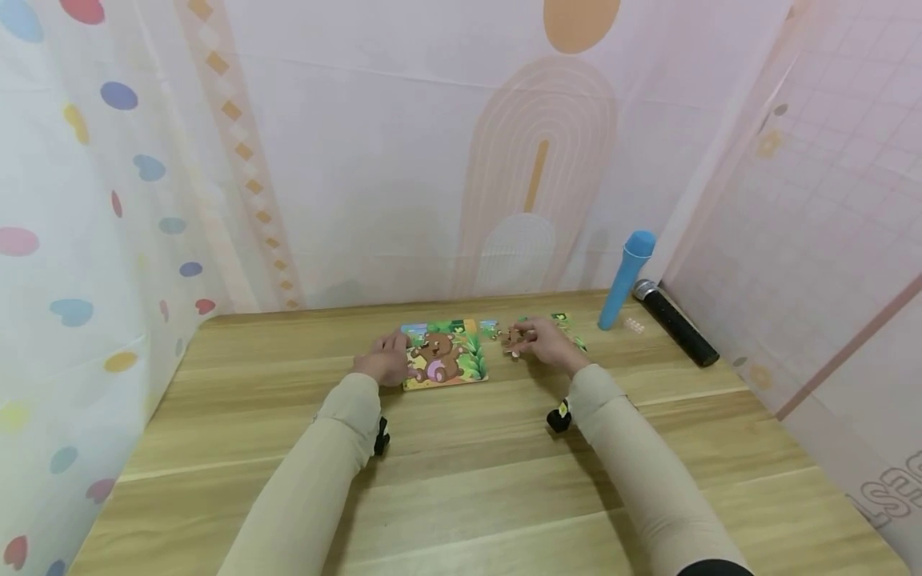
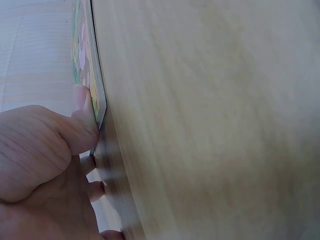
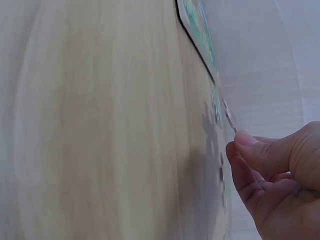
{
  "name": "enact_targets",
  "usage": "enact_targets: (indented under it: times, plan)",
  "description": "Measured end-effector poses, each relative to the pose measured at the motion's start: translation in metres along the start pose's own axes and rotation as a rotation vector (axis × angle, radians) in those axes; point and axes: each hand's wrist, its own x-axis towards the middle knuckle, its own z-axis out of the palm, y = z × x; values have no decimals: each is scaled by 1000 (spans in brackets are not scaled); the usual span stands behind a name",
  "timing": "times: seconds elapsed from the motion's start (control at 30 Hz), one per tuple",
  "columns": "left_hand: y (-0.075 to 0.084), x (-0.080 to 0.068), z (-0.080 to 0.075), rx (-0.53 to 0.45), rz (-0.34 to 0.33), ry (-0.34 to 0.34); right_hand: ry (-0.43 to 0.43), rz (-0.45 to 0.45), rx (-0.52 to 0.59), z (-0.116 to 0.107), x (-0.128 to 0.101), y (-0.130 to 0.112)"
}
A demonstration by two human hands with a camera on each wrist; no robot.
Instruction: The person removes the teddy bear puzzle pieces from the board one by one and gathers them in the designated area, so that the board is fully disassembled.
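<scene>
A flat jigsaw puzzle (image 1: 437, 356) with a brown bear picture lies on the wooden table. My left hand (image 1: 385, 359) holds it at the left edge; in the left wrist view the thumb (image 2: 84, 107) presses on its face near a corner, while some fingertips reach down beside it. To the right of the puzzle, my right hand (image 1: 542, 342) pinches a thin puzzle piece (image 3: 229, 117) between thumb and fingertips, raised a little off the table. Other loose pieces (image 1: 490, 329) lie around and partly beneath this hand, and their full extent is hidden.
A blue microphone (image 1: 625, 282) stands upright at the right, with a black microphone (image 1: 677, 324) lying beyond it. A small beaded item (image 1: 635, 326) lies between them. Patterned curtains (image 1: 374, 160) close off the back and both sides of the table (image 1: 461, 480).
</scene>
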Motion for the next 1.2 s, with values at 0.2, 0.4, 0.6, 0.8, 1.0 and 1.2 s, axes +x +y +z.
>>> enact_targets:
  times: [0.2, 0.4, 0.6, 0.8, 1.0, 1.2]
  plan:
    - [-2, 4, 1, 14, -4, 5, 22, -23, -36, -8, -2, 9]
    - [-1, 2, 1, 16, -1, -2, 20, -5, -98, -13, -6, 16]
    - [0, 1, 0, 11, 1, -22, 9, 31, -132, -18, -9, 18]
    - [-1, 0, -1, -6, 11, -28, 13, 43, -143, -22, -12, 15]
    - [-1, 0, 0, -1, 17, -21, 4, 54, -146, -24, -14, 15]
    - [0, -2, -1, 13, 8, -23, -2, 61, -158, -23, -14, 16]
